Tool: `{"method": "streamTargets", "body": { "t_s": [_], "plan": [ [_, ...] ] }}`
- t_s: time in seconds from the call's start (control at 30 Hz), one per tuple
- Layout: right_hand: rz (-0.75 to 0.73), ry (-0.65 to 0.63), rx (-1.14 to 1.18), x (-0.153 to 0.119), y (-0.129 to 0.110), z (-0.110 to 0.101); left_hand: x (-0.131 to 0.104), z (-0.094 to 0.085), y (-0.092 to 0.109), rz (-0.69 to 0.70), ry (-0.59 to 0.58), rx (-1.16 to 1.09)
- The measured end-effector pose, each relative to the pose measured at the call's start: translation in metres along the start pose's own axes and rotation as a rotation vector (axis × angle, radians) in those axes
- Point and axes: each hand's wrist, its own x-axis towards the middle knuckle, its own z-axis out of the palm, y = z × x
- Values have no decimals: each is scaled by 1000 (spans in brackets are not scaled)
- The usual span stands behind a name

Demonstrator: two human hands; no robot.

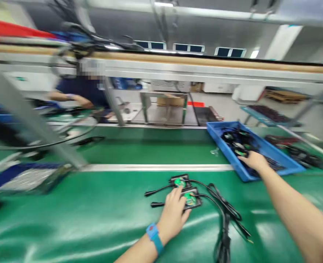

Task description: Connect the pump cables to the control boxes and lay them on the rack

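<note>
My left hand (174,212), with a blue wrist strap (155,238), lies on the green mat with its fingers spread. Its fingertips touch two small black housings with exposed green circuit boards, the nearer board (190,199) and the farther board (179,182). From the housings, black cables (224,204) run right and toward me in bundles, and short black leads (157,205) stick out left. My right hand (256,162) reaches into a blue bin (280,160) among more black cabled units (234,140). Its thumb points left; the other fingers are mostly hidden, so its grip is unclear.
A bag of clear pieces (26,178) lies on the left. A metal post (54,128) and a white strip (156,167) cross the bench. Dark cables (305,155) lie beyond the bin. Behind the bench, another person (80,89) works at the left.
</note>
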Motion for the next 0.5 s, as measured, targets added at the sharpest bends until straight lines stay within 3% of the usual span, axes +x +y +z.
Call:
{"method": "streamTargets", "body": {
  "t_s": [0.1,0.3,0.43,0.5],
  "plan": [
    [-42,15,178,-5,-17,-29,2,7,-14,60,68,-3],
    [12,261,334,-2,5,-66,3,23,-37,179,114,9],
    [-207,556,583,-18,-17,-77,4,20,-32,189,105,-13],
    [-352,608,620,-38,-40,-80,8,16,-27,158,71,-45]
  ]
}}
